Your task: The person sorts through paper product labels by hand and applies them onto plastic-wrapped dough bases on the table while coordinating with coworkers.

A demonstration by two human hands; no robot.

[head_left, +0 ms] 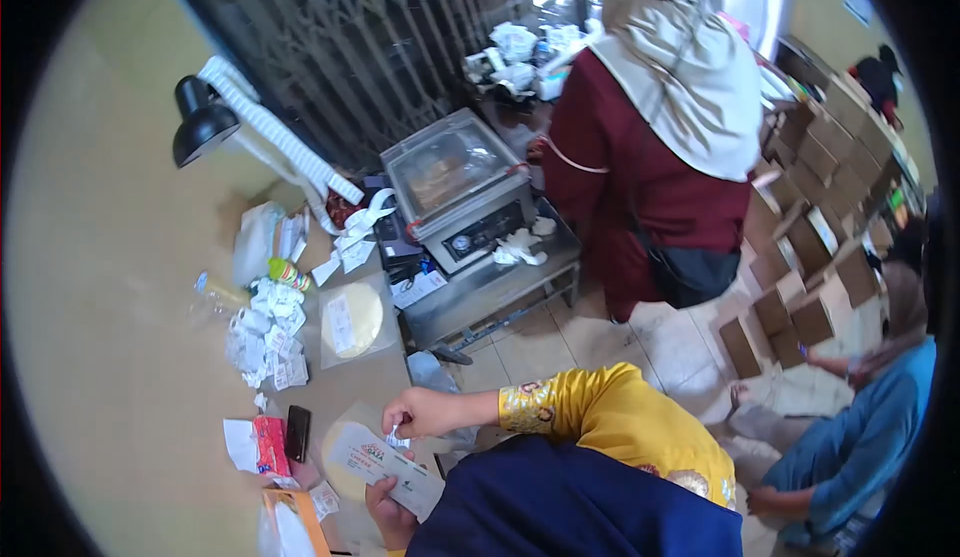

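My left hand (388, 507) grips the lower edge of a white printed card or label sheet (418, 489), thumb on top. Above it, my right hand (422, 413) is closed in a pinch on a small white paper piece (398, 439) at the sheet's upper edge. Beneath the sheet, a pale round flat item (340, 469) in clear wrap lies on the table, partly covered. A second pale round (368, 319) in a clear bag, bearing a white label, lies farther up the table.
A glass-lidded machine (458, 182) stands on a low metal table. Crumpled papers (268, 329), a dark phone (298, 432), a red packet (271, 445) and a black lamp (203, 122) are at left. One person stands behind the machine's table; another sits at right near cardboard boxes (790, 307).
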